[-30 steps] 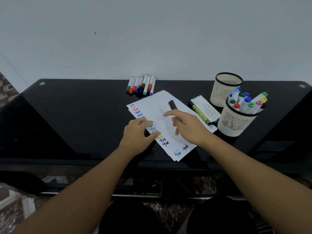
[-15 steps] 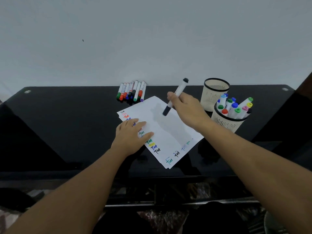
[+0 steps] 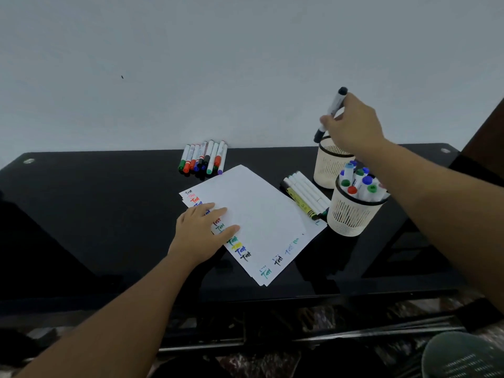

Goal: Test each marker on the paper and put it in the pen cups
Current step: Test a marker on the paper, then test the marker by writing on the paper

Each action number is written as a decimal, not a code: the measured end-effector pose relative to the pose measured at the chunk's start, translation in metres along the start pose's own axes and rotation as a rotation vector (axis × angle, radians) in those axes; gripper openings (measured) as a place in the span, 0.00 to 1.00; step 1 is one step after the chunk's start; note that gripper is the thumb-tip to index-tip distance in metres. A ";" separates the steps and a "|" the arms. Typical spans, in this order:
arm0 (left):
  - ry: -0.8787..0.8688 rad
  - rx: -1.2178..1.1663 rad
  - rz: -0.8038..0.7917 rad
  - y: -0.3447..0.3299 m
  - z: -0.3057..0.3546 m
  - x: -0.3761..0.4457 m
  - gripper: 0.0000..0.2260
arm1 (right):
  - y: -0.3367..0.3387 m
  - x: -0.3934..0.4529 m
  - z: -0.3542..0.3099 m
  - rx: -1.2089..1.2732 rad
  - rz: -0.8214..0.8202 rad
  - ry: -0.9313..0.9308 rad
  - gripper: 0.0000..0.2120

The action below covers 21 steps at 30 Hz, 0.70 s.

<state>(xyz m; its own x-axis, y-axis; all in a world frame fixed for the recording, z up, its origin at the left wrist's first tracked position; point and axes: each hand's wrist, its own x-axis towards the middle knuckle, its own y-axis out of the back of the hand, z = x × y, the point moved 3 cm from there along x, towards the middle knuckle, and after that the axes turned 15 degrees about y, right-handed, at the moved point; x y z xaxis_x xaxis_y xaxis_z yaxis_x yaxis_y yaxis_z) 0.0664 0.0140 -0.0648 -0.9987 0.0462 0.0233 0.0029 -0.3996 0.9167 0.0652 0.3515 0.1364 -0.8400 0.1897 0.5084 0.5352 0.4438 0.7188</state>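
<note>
My right hand point(image 3: 351, 126) grips a black-capped white marker point(image 3: 336, 104), held nearly upright with its lower end just over the rim of the far pen cup point(image 3: 326, 166). The near pen cup point(image 3: 351, 214) holds several markers with coloured caps. My left hand point(image 3: 203, 231) lies flat on the left edge of the white paper stack point(image 3: 259, 214), which carries small coloured test marks along its edges. A row of several markers point(image 3: 203, 158) lies behind the paper. Several more white pens point(image 3: 305, 195) lie between the paper and the cups.
Everything rests on a glossy black table point(image 3: 109, 214) against a plain grey wall. The table's front edge runs just below the paper. A dark object point(image 3: 463, 356) sits at the bottom right, below the table.
My right hand has carried the black marker up off the paper and to the right, over the far cup. My left hand has stayed on the paper.
</note>
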 end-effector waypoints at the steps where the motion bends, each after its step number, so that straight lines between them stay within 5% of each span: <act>1: 0.002 -0.001 -0.002 0.000 0.000 0.000 0.31 | 0.001 0.002 0.007 -0.024 -0.001 -0.021 0.13; 21: -0.007 -0.021 0.004 0.000 -0.001 0.003 0.33 | -0.018 0.009 0.036 -0.148 -0.151 -0.018 0.19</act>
<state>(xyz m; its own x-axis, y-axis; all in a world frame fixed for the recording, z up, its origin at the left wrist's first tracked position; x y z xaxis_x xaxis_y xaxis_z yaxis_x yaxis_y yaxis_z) 0.0637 0.0132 -0.0646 -0.9983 0.0506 0.0296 0.0056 -0.4192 0.9079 0.0443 0.3771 0.1109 -0.9124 0.1471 0.3821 0.4094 0.3352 0.8486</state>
